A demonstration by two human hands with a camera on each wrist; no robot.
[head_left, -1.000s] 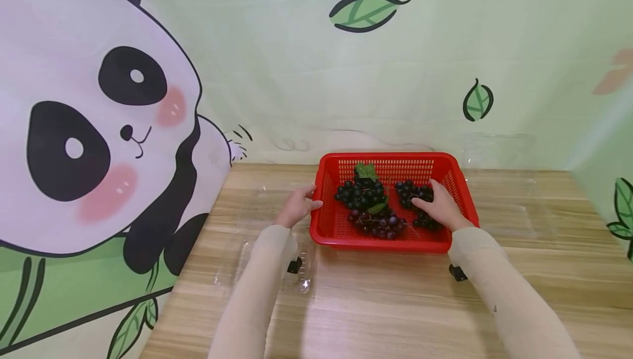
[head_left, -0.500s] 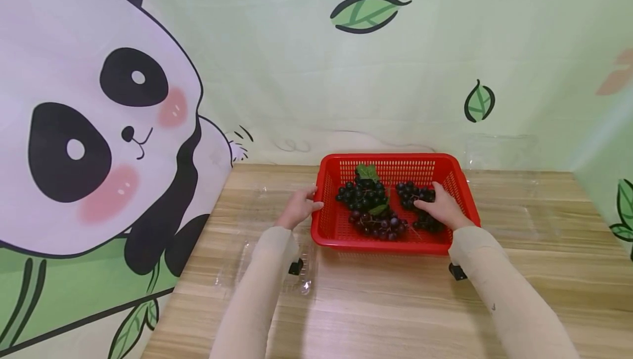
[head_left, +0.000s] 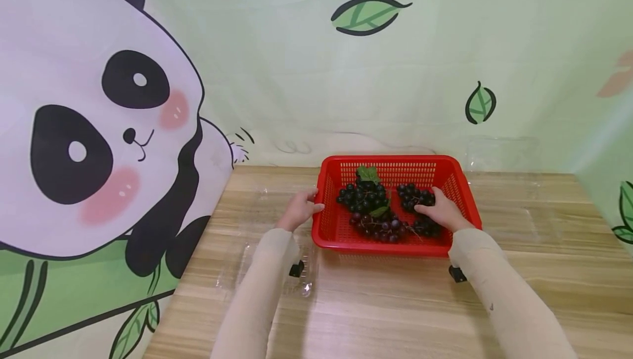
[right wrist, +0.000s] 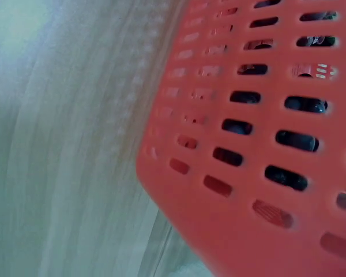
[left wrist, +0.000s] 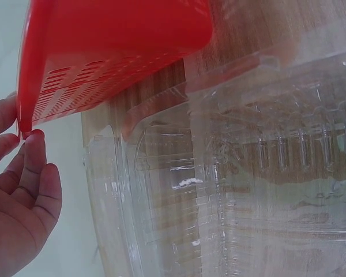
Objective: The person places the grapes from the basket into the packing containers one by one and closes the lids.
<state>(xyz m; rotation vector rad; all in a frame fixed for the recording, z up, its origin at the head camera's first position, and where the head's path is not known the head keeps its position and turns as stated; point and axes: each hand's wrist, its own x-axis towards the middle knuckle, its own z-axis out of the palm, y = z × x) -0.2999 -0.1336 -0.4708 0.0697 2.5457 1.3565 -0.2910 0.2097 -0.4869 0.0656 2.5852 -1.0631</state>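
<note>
A red plastic basket (head_left: 395,248) with slotted walls stands on the table. My left hand (head_left: 298,209) holds its left rim, and in the left wrist view the fingertips (left wrist: 34,141) curl against that rim. Dark bunches of grapes (head_left: 363,197) lie inside, one of them reddish-purple, with green leaves (head_left: 367,173) among them. Reaching over the right side of the basket, my right hand (head_left: 445,211) grips a black bunch of grapes (head_left: 407,197) between thumb and fingers. Parts of this bunch are hidden under the hand. Only the basket's wall (right wrist: 219,219) and grapes behind its slots show in the right wrist view.
Clear plastic clamshell boxes (left wrist: 265,190) lie on the wooden table (head_left: 376,309) left of the basket, partly under the left forearm. More clear plastic packaging (head_left: 514,205) is at the right, by the back wall. A panda-print cloth (head_left: 277,62) hangs behind.
The right hand has sunk very slightly towards the grapes. The left hand stays at the rim, and the whole head view has shifted a little.
</note>
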